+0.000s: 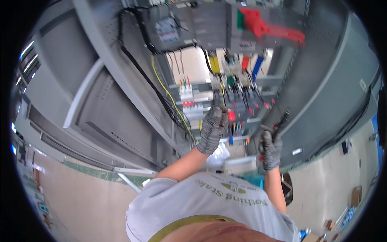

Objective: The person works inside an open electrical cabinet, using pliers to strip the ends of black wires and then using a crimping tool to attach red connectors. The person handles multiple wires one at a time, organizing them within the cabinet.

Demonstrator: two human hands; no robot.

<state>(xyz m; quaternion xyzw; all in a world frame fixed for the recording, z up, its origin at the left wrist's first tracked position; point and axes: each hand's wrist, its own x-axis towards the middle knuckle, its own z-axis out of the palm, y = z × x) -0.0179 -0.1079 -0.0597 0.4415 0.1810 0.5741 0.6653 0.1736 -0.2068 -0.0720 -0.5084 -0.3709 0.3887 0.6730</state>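
Observation:
Both my hands wear grey knit gloves. My left hand is inside the open metal cabinet with its fingers curled closed, next to a red block among the wiring; what it pinches, if anything, is hidden. Further right, my right hand is wrapped round a black-and-red hand tool, its dark end pointing up and away; its exact kind is blurred. Ahead of my hands are white circuit breakers and a grey panel of components with black wires and red tips.
A yellow-green wire and a black cable bundle run down the cabinet's left side. A large red handle sits at the top right. Grey side panels flank the opening. Boxes stand on the floor at the right.

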